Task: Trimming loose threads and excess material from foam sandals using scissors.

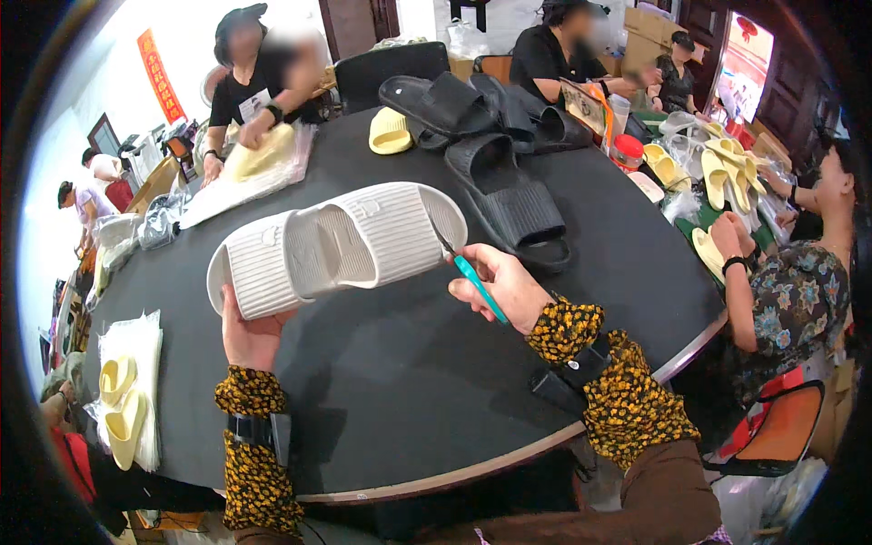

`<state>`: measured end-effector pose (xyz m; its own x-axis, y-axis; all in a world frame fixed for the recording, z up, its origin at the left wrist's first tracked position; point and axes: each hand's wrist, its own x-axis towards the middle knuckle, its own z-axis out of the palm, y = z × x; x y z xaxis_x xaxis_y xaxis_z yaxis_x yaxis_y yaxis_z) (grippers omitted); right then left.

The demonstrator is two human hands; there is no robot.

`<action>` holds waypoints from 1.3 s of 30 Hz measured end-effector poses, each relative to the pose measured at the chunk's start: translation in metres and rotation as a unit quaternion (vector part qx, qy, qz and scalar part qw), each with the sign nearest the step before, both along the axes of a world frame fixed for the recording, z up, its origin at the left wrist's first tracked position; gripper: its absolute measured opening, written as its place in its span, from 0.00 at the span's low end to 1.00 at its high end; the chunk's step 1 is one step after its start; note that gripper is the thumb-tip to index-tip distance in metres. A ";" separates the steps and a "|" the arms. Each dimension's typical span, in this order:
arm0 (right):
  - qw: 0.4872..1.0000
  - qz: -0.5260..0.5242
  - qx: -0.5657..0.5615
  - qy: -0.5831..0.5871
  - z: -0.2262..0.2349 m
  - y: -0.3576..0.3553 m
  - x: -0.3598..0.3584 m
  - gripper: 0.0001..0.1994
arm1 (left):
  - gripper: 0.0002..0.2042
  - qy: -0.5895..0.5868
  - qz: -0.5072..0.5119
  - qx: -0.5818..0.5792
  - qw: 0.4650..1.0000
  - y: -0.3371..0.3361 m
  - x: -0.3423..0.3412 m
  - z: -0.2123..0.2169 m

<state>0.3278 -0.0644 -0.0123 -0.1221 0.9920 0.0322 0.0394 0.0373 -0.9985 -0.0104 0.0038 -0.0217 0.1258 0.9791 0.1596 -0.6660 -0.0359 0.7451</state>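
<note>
Our left hand (250,336) fingers closed under pair of white slippers (336,245), held above black bench (409,363). Our right hand (504,286) fingers pinched on teal scissors (477,283), tip at slipper edge. We judge trimming underway; black slippers (500,136) look untouched.

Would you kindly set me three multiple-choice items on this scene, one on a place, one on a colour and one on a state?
1. Where do the black slippers lie?
A. far side of the table
B. on the floor
C. on a chair

2. What colour is the handle of the scissors?
A. red
B. teal
C. yellow

3. How is the white slipper pair held?
A. flat on the table
B. lifted above it by the left hand
C. hanging from a hook

Answers: 1 A, they are heaped near the far edge. 2 B, the handle in the right hand is teal. 3 B, the left hand grips the pair from below, off the table.
</note>
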 end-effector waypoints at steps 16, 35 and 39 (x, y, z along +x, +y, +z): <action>0.999 -0.038 -0.020 -0.006 0.005 -0.003 0.000 0.22 | 0.25 0.016 -0.008 -0.020 1.000 -0.006 0.001 0.000; 0.984 -0.159 0.035 0.069 -0.007 0.005 0.006 0.22 | 0.26 -0.021 -0.015 -0.026 0.999 -0.003 -0.007 -0.003; 0.984 -0.140 0.026 0.110 -0.007 0.005 0.004 0.25 | 0.25 -0.025 -0.006 -0.041 0.999 -0.002 -0.006 -0.003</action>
